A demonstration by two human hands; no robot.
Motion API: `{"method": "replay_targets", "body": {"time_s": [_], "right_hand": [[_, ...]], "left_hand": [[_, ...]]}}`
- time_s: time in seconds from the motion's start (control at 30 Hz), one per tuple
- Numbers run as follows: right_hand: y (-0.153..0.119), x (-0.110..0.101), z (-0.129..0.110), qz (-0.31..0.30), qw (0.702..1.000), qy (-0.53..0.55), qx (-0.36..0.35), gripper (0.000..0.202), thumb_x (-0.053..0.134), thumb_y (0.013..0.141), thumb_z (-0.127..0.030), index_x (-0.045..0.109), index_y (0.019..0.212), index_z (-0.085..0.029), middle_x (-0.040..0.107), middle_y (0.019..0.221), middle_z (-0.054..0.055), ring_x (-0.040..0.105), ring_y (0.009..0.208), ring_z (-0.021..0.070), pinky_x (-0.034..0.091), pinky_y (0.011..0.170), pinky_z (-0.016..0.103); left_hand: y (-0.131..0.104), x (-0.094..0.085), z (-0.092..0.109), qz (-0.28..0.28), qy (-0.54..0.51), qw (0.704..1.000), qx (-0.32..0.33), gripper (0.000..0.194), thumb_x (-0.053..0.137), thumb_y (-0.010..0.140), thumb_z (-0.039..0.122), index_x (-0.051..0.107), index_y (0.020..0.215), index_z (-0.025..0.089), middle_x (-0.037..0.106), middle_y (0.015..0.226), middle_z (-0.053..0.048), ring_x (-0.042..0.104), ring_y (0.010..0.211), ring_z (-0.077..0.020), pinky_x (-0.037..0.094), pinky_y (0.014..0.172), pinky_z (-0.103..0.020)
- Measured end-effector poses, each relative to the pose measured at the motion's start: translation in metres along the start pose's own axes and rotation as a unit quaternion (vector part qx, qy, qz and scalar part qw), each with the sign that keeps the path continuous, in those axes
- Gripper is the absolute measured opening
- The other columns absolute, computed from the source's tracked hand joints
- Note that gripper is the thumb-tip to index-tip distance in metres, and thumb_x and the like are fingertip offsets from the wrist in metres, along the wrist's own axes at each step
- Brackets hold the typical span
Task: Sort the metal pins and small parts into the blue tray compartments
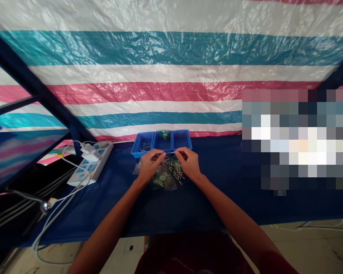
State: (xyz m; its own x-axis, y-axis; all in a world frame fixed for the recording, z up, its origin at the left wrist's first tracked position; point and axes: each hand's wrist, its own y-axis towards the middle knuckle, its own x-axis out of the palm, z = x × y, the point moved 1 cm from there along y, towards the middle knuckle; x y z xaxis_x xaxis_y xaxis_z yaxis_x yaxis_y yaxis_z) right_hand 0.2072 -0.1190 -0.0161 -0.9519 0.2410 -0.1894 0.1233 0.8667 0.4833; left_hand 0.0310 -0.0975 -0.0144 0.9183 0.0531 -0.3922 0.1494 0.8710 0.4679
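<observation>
My left hand (151, 164) and my right hand (189, 163) are raised over a pile on the blue table. A thin, small metallic piece (169, 153) spans the gap between them, its ends pinched in the fingertips of both hands. Below lie several short metal pins (178, 174) and small clear plastic bags (160, 181) with greenish contents. Just behind my hands stand joined blue trays. The left tray (143, 144) holds several pins, the middle tray (162, 144) has a green bundle at its back, and the right tray (182, 137) shows little inside.
A white power strip (87, 167) with plugs and looping white cables (57, 207) lies on the left of the blue table (217, 152). A striped plastic sheet (160, 91) hangs behind. Pixelation hides the area at the right.
</observation>
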Motion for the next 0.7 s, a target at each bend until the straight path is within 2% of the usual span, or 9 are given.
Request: {"method": "replay_targets", "body": {"time_s": [0.4, 0.7], "right_hand": [[0.0005, 0.0003, 0.0011, 0.002, 1.000, 0.007, -0.013, 0.021, 0.057, 0.088, -0.036, 0.066, 0.082, -0.019, 0.069, 0.075, 0.003, 0.062, 0.064, 0.0151, 0.048, 0.063, 0.027], [-0.0002, 0.0001, 0.0018, 0.004, 1.000, 0.007, -0.012, 0.019, 0.056, 0.088, -0.035, 0.066, 0.083, -0.019, 0.069, 0.075, 0.002, 0.063, 0.066, 0.0159, 0.049, 0.064, 0.027]], "left_hand": [[0.0005, 0.0002, 0.0029, 0.010, -0.068, 0.998, -0.007, 0.020, 0.066, 0.083, 0.036, 0.067, 0.083, 0.016, 0.063, 0.069, 0.000, 0.058, 0.054, -0.0113, 0.045, 0.049, -0.022], [0.0007, 0.0011, 0.0013, 0.014, -0.053, 0.998, -0.006, 0.021, 0.066, 0.083, 0.038, 0.068, 0.084, 0.017, 0.065, 0.071, -0.001, 0.059, 0.054, -0.0113, 0.045, 0.049, -0.022]]}}
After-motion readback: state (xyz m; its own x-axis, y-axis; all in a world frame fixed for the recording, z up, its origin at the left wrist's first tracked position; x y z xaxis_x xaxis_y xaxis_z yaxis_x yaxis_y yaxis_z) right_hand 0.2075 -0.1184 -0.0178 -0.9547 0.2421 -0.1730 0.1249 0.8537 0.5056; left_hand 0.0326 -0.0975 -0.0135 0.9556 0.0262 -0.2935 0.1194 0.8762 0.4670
